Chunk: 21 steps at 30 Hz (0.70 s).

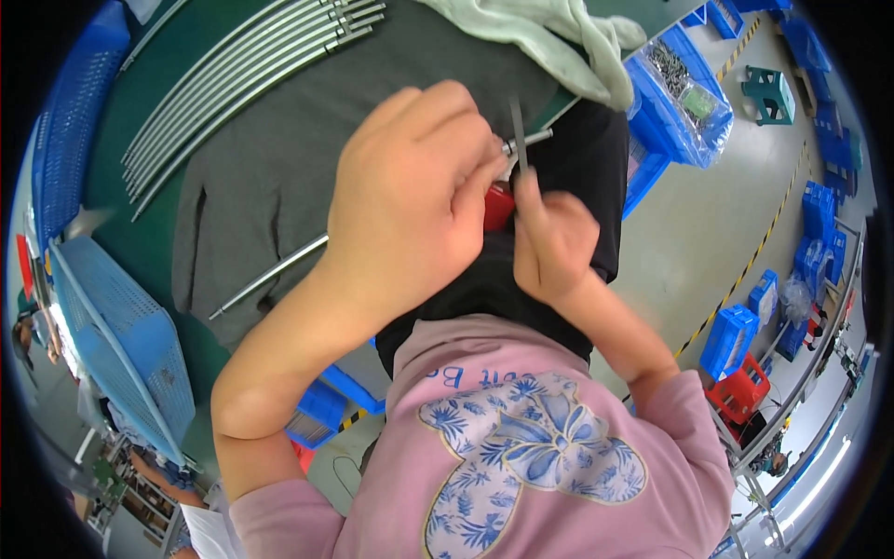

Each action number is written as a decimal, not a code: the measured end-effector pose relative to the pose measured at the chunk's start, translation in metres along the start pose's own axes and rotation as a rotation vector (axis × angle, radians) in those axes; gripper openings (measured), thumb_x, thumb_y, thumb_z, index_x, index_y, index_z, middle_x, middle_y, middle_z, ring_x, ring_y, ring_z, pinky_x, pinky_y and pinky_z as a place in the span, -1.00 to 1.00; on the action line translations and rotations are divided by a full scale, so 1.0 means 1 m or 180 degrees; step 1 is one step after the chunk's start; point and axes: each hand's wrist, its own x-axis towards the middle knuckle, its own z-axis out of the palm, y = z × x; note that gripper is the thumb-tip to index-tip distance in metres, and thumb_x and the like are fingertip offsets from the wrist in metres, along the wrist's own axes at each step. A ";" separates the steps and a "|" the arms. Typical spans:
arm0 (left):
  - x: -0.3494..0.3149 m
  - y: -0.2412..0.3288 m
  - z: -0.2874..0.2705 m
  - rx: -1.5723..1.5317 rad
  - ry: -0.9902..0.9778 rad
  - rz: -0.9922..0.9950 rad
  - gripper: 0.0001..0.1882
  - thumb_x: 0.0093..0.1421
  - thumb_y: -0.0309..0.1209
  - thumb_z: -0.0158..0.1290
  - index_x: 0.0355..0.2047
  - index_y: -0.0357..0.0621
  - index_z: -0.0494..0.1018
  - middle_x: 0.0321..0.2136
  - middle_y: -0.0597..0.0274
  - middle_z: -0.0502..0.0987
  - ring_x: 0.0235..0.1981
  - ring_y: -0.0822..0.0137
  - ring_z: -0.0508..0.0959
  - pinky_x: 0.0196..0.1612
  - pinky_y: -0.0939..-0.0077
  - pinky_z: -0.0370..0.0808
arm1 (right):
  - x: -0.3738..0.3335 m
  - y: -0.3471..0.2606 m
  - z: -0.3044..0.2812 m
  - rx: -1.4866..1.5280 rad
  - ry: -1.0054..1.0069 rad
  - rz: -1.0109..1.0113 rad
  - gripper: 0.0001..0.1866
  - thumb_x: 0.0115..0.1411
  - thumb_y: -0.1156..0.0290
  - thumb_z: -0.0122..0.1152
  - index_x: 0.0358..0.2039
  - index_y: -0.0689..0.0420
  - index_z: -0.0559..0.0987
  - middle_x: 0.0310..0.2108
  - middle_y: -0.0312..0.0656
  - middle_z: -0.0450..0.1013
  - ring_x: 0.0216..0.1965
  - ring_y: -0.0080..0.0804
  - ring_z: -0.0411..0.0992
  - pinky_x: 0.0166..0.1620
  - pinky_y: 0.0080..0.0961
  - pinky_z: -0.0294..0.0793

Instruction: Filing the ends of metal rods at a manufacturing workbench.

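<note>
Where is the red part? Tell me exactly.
In the head view the red part sits near centre, wedged between the left hand and the right hand, just below the metal rod end.

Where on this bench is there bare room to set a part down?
Free: grey mat between the rod bundle and the single rod. Crowded: around left hand and right hand, and under the cloth.

A thin steel rod (279, 270) lies slanted across grey cloth.

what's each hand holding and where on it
The left hand grips a long metal rod near its right end. The right hand pinches a thin tool by its lower end.
</note>
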 end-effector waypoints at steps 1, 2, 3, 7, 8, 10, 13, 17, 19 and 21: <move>0.001 0.000 0.002 -0.0041 -0.0003 -0.0013 -0.80 -0.12 -0.70 0.19 -0.60 -0.28 0.36 -0.59 0.17 0.36 -0.56 0.20 0.39 -0.49 0.44 0.31 | -0.016 -0.001 -0.006 -0.0036 -0.0299 0.0188 -0.41 -0.15 0.67 0.11 0.02 0.24 0.54 -0.74 -0.35 0.26 -0.74 -0.44 0.26 -0.54 -0.53 0.34; 0.003 0.002 0.004 -0.0035 -0.0056 -0.0026 -0.81 -0.13 -0.70 0.19 -0.60 -0.28 0.36 -0.59 0.17 0.36 -0.56 0.20 0.39 -0.49 0.43 0.31 | -0.021 0.001 -0.006 -0.0048 -0.0248 0.0203 -0.40 -0.16 0.67 0.11 0.03 0.24 0.54 -0.74 -0.35 0.26 -0.74 -0.44 0.26 -0.55 -0.53 0.32; 0.002 0.001 0.004 -0.0052 -0.0074 -0.0043 -0.81 -0.13 -0.70 0.19 -0.60 -0.28 0.36 -0.59 0.17 0.36 -0.56 0.20 0.39 -0.49 0.43 0.31 | -0.007 0.002 -0.004 -0.0050 -0.0263 0.0228 -0.40 -0.16 0.67 0.11 0.03 0.24 0.54 -0.74 -0.35 0.26 -0.74 -0.44 0.26 -0.55 -0.53 0.32; 0.000 0.000 0.000 -0.0003 -0.0030 -0.0027 -0.87 -0.12 -0.61 0.16 -0.59 -0.23 0.40 -0.54 0.17 0.36 -0.48 0.11 0.39 -0.43 0.29 0.35 | 0.034 -0.003 -0.006 -0.0001 0.0162 -0.0134 -0.35 -0.27 0.67 0.10 -0.01 0.26 0.57 -0.81 -0.35 0.16 -0.82 -0.45 0.19 -0.62 -0.51 0.27; 0.000 0.000 -0.001 -0.0013 -0.0023 -0.0048 -0.84 -0.13 -0.65 0.17 -0.59 -0.26 0.39 -0.56 0.18 0.36 -0.52 0.15 0.39 -0.46 0.36 0.33 | 0.018 -0.012 -0.023 -0.0100 -0.0289 0.0153 -0.37 -0.21 0.68 0.09 0.02 0.25 0.55 -0.81 -0.35 0.17 -0.81 -0.44 0.20 -0.59 -0.51 0.29; -0.001 0.003 0.002 -0.0040 -0.0055 -0.0067 -0.82 -0.14 -0.70 0.19 -0.59 -0.28 0.39 -0.59 0.18 0.36 -0.56 0.20 0.39 -0.50 0.44 0.30 | 0.014 -0.030 -0.041 -0.0243 -0.0744 0.0551 -0.38 -0.18 0.67 0.10 0.03 0.24 0.54 -0.81 -0.35 0.16 -0.80 -0.42 0.19 -0.58 -0.51 0.29; 0.002 0.002 -0.001 -0.0013 0.0029 -0.0049 -0.82 -0.13 -0.68 0.20 -0.60 -0.26 0.38 -0.58 0.20 0.36 -0.55 0.19 0.38 -0.47 0.42 0.30 | 0.059 -0.020 -0.040 -0.0102 -0.0763 0.0346 -0.32 -0.31 0.63 0.11 -0.01 0.25 0.57 -0.83 -0.37 0.16 -0.84 -0.46 0.12 -0.64 -0.51 0.22; 0.000 0.002 0.001 -0.0047 -0.0020 -0.0083 -0.82 -0.14 -0.70 0.19 -0.59 -0.27 0.39 -0.58 0.18 0.36 -0.55 0.20 0.39 -0.49 0.43 0.31 | 0.027 -0.038 -0.064 -0.0173 -0.1186 0.0842 -0.38 -0.18 0.65 0.12 0.02 0.18 0.55 -0.81 -0.34 0.18 -0.82 -0.39 0.16 -0.61 -0.47 0.24; -0.002 0.004 0.002 -0.0050 -0.0135 -0.0153 -0.87 -0.11 -0.62 0.15 -0.60 -0.22 0.38 -0.53 0.18 0.37 -0.48 0.10 0.39 -0.43 0.26 0.35 | 0.032 -0.037 -0.062 -0.0175 -0.1236 0.0926 -0.40 -0.13 0.66 0.12 0.04 0.19 0.54 -0.80 -0.33 0.16 -0.79 -0.39 0.19 -0.59 -0.47 0.24; 0.001 0.001 -0.001 0.0052 -0.0042 -0.0067 -0.87 -0.12 -0.61 0.15 -0.59 -0.22 0.40 -0.52 0.18 0.37 -0.48 0.10 0.40 -0.42 0.27 0.36 | 0.054 -0.023 -0.037 -0.0015 -0.0747 0.0477 -0.37 -0.21 0.66 0.12 0.02 0.24 0.55 -0.81 -0.35 0.14 -0.79 -0.46 0.18 -0.60 -0.49 0.22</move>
